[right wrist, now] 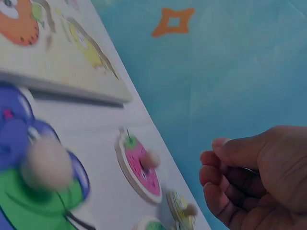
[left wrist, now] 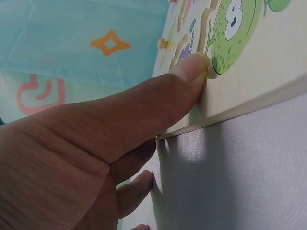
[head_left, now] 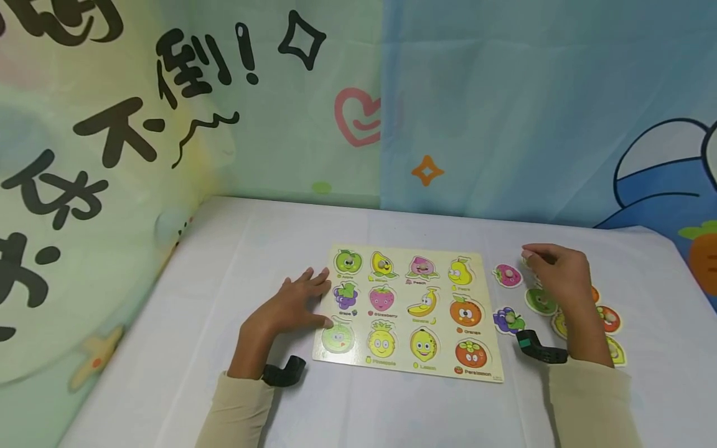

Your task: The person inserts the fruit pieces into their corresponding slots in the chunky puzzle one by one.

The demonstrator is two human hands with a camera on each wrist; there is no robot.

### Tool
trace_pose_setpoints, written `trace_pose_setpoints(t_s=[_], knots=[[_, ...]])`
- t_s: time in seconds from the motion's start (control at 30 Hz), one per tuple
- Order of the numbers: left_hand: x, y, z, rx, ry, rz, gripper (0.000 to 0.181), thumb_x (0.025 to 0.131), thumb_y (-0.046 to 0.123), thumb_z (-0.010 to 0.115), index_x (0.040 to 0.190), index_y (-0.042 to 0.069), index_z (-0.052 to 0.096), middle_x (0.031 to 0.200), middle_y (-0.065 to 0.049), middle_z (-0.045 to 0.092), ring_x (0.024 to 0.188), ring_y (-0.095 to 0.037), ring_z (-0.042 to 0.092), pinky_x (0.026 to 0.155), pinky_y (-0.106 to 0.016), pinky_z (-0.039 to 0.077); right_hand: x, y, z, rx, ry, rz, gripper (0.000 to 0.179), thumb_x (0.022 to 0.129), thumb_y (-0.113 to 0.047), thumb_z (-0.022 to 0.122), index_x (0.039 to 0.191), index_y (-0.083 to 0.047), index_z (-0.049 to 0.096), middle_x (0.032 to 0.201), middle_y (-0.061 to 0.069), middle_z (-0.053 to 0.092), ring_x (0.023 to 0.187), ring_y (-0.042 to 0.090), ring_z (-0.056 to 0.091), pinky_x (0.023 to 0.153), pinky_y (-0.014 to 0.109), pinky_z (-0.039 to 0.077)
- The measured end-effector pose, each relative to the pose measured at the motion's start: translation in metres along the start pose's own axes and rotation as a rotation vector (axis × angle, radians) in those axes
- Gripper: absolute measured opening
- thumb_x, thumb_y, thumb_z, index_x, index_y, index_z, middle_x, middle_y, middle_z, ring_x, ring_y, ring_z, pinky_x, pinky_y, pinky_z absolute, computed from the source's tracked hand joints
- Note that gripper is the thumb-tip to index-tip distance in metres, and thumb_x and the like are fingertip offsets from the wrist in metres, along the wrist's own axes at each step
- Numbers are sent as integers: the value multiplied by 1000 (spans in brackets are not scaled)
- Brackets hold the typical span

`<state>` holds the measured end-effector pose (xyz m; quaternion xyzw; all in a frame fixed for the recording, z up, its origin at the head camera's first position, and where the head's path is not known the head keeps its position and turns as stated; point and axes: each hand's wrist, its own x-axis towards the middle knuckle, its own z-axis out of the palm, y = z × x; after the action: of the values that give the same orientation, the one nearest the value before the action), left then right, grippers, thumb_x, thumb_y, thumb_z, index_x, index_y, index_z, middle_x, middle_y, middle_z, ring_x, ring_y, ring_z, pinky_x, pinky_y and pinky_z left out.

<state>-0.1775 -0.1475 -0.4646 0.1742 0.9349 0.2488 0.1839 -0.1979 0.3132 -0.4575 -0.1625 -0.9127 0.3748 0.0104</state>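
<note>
The board (head_left: 404, 339) catches glare at lower left; the dim right wrist view blurs the grape piece (right wrist: 48, 165).

The board (head_left: 403, 317) is smooth, faintly glossy wood; the counter cloth (head_left: 426, 410) looks matt, woven; round knobs (right wrist: 151, 160) look wooden.

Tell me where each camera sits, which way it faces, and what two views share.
Head: on the head, facing forward and down at the puzzle board and fruit pieces; left hand, right hand and both sleeves show.
Left wrist: on that wrist, looking along the thumb at the board's edge; left hand shows.
Right wrist: on that wrist, looking over the grape piece and strawberry piece toward the backdrop; right hand shows.
Both wrist views share the backdrop's orange star.
</note>
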Motion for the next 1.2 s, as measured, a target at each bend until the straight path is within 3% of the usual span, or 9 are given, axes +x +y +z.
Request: trace_pose_setpoints(t_s=[0.27,0.63,0.77,0.9,1.03,1.2], knots=[[1,-1,1,6,-2,0,83,74,31,85,145,10,47,156,1,29,147,-28,12,116,-55,5,9,16,-5,30,62,135,45,103,-29,47,139,-3,53,139,22,50,127,37,44,104,52,39],[1,1,0,-12,-8,-4,84,74,31,85,145,10,46,156,0,29,147,-27,11,116,-55,5,16,25,-4,24,58,196,45,103,-28,48,142,-5,50,140,21,49,123,35,46,96,45,47],[-1,0,-1,-11,-10,-4,84,74,31,85,145,10,46,156,0,29,147,-28,11,116,-55,5,18,26,-2,-1,26,180,49,101,-30,48,143,-3,48,137,25,49,116,36,51,81,39,51],[-1,-1,-1,-3,-14,-7,85,74,32,85,145,10,45,157,0,28,147,-28,11,116,-55,6,17,26,-1,-19,5,158,52,101,-31,49,143,-2,47,134,27,51,110,36,57,73,33,48],[-1,-1,0,-8,-16,-4,85,74,31,85,146,10,45,157,0,27,147,-28,11,116,-55,5,17,26,0,-42,-2,158,52,101,-31,49,144,-2,46,135,26,50,115,39,53,81,45,47],[0,-1,-1,-2,-17,6,84,75,33,84,146,11,45,157,1,27,147,-27,10,116,-54,5,17,26,2,-104,20,103,48,101,-25,49,139,4,49,130,28,52,116,41,48,82,51,43]])
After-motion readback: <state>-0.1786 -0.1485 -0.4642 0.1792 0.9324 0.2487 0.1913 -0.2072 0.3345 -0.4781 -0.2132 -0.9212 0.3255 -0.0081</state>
